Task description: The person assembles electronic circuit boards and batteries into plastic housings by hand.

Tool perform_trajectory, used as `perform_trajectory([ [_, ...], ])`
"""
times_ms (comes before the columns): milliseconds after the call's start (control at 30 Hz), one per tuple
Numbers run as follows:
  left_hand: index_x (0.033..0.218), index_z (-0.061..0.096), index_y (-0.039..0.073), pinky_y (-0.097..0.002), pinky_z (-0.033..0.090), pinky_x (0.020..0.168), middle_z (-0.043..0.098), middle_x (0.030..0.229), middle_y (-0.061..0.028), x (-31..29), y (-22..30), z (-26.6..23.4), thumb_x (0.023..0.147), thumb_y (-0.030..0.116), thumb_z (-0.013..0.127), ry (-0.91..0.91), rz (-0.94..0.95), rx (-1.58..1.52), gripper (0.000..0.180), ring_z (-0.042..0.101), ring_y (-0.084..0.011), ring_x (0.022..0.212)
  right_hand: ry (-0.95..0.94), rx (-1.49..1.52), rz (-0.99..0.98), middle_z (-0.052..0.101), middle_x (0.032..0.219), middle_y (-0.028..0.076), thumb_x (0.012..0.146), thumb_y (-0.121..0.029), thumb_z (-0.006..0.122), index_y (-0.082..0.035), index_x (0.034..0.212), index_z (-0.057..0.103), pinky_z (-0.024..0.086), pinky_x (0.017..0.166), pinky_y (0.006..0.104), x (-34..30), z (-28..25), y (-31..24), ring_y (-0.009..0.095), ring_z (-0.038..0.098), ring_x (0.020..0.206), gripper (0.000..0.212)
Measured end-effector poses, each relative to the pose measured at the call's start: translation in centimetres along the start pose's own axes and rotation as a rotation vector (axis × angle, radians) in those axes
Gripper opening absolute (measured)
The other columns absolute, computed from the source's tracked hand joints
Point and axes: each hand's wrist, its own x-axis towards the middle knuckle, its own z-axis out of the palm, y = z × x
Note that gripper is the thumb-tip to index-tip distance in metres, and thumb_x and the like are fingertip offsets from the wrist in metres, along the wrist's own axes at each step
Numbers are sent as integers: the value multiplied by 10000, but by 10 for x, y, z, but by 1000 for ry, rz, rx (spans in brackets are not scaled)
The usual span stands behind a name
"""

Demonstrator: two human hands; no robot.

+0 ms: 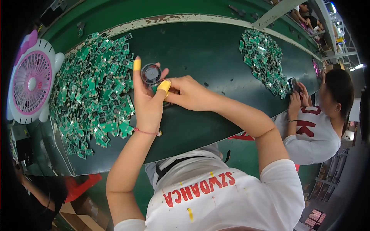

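Note:
A round dark disc with a clear rim (151,73) rests in the fingers of my left hand (146,98), its index finger stretched up beside it. Yellow covers sit on that index finger and on the thumb. Just below the disc, a bit of green (155,88) shows between palm and thumb, mostly hidden. My right hand (189,93) is closed, with its fingertips pinched together against the left thumb. Whatever they grip is hidden. To the left of my hands spreads a large heap of small green circuit boards (92,86).
A second heap of green boards (262,57) lies at the far right of the dark green table (200,50). At the left edge stands a white and pink fan (32,83). A co-worker (314,133) sits to the right, handling a dark flat object (295,85).

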Motion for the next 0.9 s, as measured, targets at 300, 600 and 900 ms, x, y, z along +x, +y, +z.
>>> perform_trajectory([
  [300,1347,210,-29,-369,246,1024,333,1287,-211,-1,-25,-8,816,92,535,-139,188,701,634,347,-335,1202,376,-337,297,573,645,24,818,-386,581,-16,804,639,397,551,260,159,-135,79,104,497,593,375],
  [600,1364,181,-26,-436,209,1027,278,1332,-248,1,-17,-8,812,170,560,-263,109,811,698,272,-399,1249,857,-1324,35,625,926,57,763,-268,576,-176,910,654,464,684,422,198,-234,155,248,587,872,190],
  [900,1338,266,2,-462,178,1028,315,1363,-152,0,-16,2,787,205,578,-357,172,964,665,285,-333,1275,664,-1037,-9,555,1017,153,780,-166,622,-61,1056,576,449,794,390,90,-342,210,326,547,925,299],
])
